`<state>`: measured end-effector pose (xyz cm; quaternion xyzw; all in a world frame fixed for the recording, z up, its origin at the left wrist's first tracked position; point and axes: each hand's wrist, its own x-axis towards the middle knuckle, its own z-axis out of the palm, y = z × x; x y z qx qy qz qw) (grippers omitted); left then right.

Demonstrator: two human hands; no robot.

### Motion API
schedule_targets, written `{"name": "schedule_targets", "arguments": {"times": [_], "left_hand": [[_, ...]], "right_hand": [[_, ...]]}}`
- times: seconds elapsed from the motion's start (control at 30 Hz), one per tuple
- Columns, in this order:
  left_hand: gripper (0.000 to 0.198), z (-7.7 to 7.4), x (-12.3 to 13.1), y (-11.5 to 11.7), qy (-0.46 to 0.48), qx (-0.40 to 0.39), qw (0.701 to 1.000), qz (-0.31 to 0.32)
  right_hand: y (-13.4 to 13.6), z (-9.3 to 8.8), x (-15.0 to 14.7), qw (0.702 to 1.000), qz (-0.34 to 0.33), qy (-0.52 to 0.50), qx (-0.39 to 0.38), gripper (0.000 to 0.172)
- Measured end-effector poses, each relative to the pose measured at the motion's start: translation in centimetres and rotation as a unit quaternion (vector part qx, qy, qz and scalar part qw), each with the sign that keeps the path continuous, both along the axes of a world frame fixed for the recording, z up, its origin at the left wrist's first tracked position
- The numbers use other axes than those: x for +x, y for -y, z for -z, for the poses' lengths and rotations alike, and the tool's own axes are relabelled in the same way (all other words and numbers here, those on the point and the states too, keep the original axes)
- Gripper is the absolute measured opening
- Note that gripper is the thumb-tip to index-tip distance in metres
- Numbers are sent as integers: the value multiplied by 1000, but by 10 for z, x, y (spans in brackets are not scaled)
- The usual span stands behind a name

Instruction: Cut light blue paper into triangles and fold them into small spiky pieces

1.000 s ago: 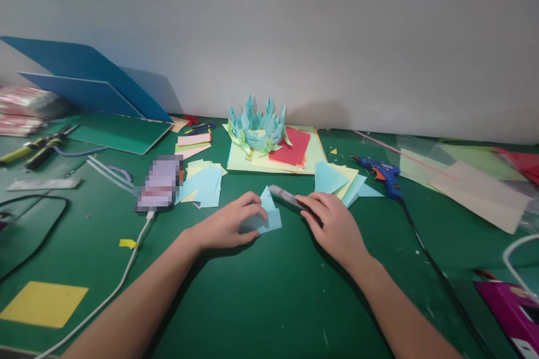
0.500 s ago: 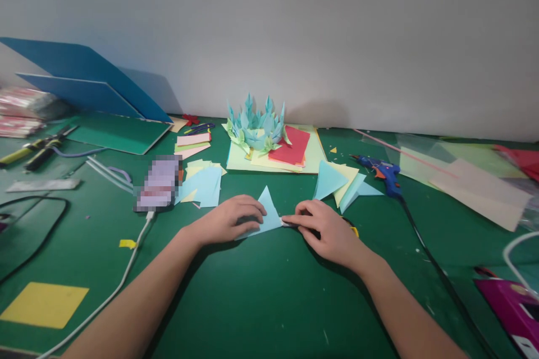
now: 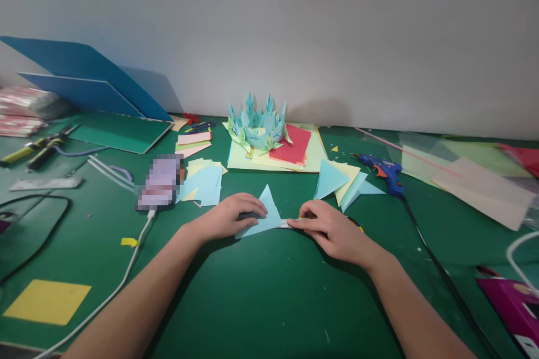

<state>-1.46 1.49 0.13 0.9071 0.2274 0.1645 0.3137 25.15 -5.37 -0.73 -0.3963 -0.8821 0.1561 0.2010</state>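
A light blue paper triangle (image 3: 268, 214) lies on the green table in front of me, its point facing away. My left hand (image 3: 232, 214) rests over its left side, with curved fingers and thumb holding it down. To the right, my right hand (image 3: 330, 227) is closed, thumb and forefinger on a narrow white strip (image 3: 284, 224) that meets the triangle's right corner. What the strip belongs to is hidden by the hand. Something yellow and black (image 3: 357, 224) peeks out behind that hand, too covered to name.
A blue paper crown (image 3: 256, 126) stands on stacked sheets at the back. Folded blue pieces (image 3: 332, 179) and a blue glue gun (image 3: 389, 174) lie right. At left are a phone (image 3: 160, 182) with a white cable, loose papers (image 3: 210, 185) and pliers (image 3: 46, 148).
My right hand has slid slightly right along the white strip, so more of it shows beside the triangle. My left hand stays on the paper.
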Motion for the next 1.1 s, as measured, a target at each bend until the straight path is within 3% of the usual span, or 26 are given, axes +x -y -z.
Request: {"name": "schedule_targets", "arguments": {"times": [0.5, 0.73, 1.1], "left_hand": [[29, 1, -1, -3, 12, -2, 1000, 10], [27, 1, 0, -3, 15, -6, 1000, 5], [27, -1, 0, -2, 5, 1, 1000, 9]], "right_hand": [[1, -1, -6, 1000, -20, -3, 5, 37], [1, -2, -16, 999, -26, 2, 33, 37], [5, -3, -21, 999, -23, 22, 16, 37]]}}
